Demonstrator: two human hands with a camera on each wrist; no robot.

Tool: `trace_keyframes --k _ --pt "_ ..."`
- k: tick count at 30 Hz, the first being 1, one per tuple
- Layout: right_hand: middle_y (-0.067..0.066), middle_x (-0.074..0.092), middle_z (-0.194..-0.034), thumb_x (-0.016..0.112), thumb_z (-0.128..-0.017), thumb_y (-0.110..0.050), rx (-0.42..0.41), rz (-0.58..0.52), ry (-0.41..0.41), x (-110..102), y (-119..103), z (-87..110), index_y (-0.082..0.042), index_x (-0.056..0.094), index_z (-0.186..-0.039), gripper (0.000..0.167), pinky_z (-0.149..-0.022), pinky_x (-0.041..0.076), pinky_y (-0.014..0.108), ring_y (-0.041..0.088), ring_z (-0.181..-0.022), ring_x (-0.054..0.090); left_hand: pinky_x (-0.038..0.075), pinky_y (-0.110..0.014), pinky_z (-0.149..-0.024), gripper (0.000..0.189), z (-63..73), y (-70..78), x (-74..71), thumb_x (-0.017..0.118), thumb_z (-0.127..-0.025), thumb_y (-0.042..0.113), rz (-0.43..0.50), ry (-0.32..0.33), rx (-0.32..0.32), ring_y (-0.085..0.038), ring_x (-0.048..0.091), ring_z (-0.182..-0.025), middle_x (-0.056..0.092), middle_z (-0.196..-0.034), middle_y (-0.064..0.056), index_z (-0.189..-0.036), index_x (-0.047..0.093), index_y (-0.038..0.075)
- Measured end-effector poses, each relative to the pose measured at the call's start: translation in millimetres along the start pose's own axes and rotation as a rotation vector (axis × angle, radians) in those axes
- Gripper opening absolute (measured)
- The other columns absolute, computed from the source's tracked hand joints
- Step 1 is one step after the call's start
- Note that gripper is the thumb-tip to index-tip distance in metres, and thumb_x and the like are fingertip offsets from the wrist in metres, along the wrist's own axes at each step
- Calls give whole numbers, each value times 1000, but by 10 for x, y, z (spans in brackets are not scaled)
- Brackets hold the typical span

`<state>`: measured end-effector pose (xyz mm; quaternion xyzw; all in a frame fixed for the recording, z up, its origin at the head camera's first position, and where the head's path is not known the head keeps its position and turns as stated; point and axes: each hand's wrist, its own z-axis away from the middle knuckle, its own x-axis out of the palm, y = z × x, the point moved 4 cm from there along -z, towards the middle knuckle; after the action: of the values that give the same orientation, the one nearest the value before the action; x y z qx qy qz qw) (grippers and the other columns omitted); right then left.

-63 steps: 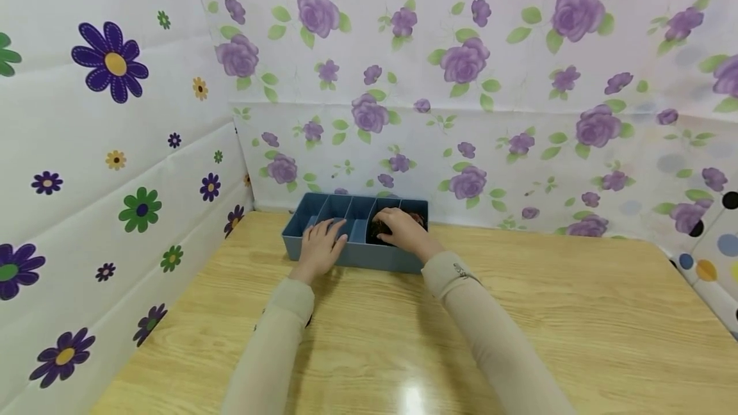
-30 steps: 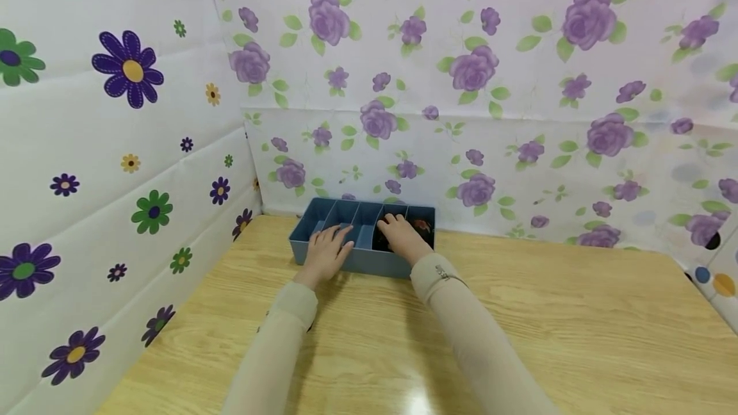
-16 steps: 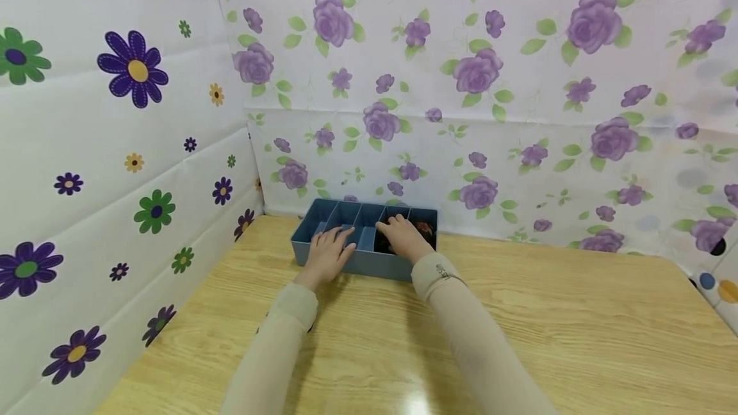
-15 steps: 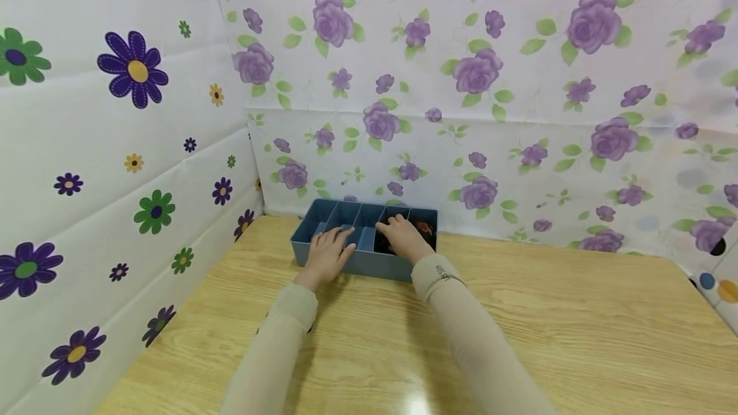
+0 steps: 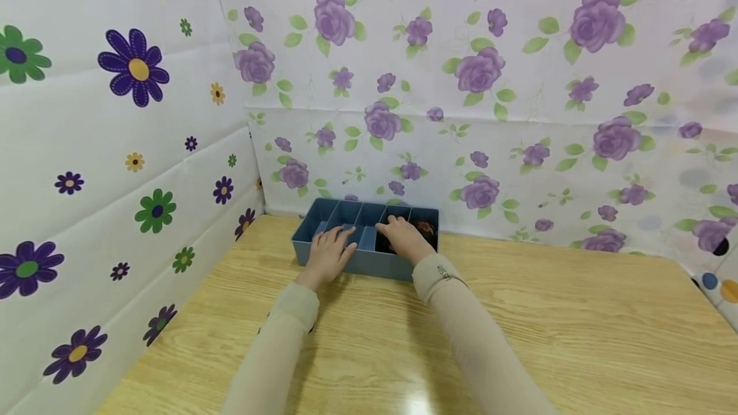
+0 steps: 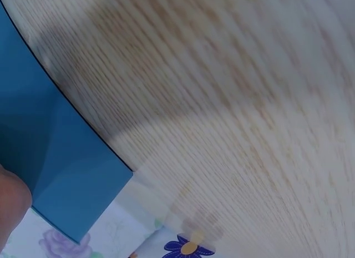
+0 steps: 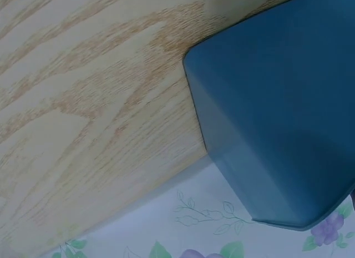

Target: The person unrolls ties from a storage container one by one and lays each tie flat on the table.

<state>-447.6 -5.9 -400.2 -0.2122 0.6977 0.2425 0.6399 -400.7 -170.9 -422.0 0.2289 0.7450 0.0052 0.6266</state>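
A long blue divided box (image 5: 369, 263) stands near the back edge of the table, its compartments in a row. My left hand (image 5: 328, 253) lies over the front rim at the left half, fingers spread and relaxed above the left compartments. With my right hand (image 5: 405, 239) I reach over the rim into the second compartment from the right, which has dark contents (image 5: 383, 244). Its fingertips are partly hidden there, and I cannot tell whether they grip anything. In the rightmost compartment lies a dark item with a reddish-brown patch (image 5: 425, 227).
The wood-grain table (image 5: 553, 325) reaches toward me and to the right. Behind the box hangs a purple-flowered cloth (image 5: 490, 127); another cloth with daisy-like flowers (image 5: 155, 165) covers the left side. The wrist views show mainly the box's outer walls (image 7: 272, 108).
Since the earliest frame my right hand has shifted slightly left over its compartment and sits lower, showing more of the rightmost one. The left hand keeps its place. The head view has shifted a little.
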Motion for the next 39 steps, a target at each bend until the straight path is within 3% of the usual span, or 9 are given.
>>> trace_keyframes --k 11,20,31,39 --pt "19 57 -121 68 -86 -13 -23 -35 42 -55 14 16 -8 57 -128 43 -91 50 38 33 -109 55 12 -56 -115 50 -36 -18 -5 31 -103 41 18 -2 -4 -35 27 -139 31 -149 -20 -148 33 19" --pt "16 57 -122 67 -87 -12 -68 -22 6 -63 23 32 -9 55 -131 46 -92 49 37 31 -110 56 15 -58 -114 49 -7 -26 8 33 -102 39 23 19 2 -38 30 -136 32 -148 -20 -147 35 19" --pt "11 58 -106 69 -85 -12 -125 -78 64 -159 114 117 -13 60 -109 25 -84 49 37 27 -96 55 13 -57 -114 50 -24 46 -14 32 -103 40 14 -3 -11 -39 29 -137 30 -149 -20 -147 34 17" --pt "10 56 -106 70 -85 -12 -153 -76 80 -235 83 143 -14 59 -106 24 -83 49 38 27 -95 53 14 -59 -114 49 -11 44 -18 34 -103 38 17 10 -31 -41 29 -136 32 -148 -20 -146 36 15"
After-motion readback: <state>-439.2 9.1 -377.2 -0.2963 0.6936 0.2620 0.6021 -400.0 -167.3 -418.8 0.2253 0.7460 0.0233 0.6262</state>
